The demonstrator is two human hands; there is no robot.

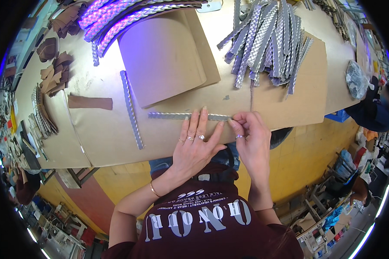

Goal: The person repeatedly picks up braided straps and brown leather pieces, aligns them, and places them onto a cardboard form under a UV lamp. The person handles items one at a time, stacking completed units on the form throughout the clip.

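A thin grey strip with a silvery braided edge [168, 115] lies crosswise near the front edge of the table. My left hand [193, 146] rests flat over its middle, fingers stretched out with the tips on the strip. At the strip's right end, my right hand [251, 137] pinches the tip between thumb and fingers. Another strip of the same kind [131, 110] lies lengthwise to the left of my hands, touched by neither. Farther left is a short flat brown piece [90, 102].
Beyond my hands stands a curved brown sheet [160, 60], with a bundle of silvery braided strips [125, 21] behind it. A loose heap of braided strips [268, 43] covers cardboard [309, 86] at the far right. Brown scraps [56, 73] and a tied bundle [43, 110] sit at left.
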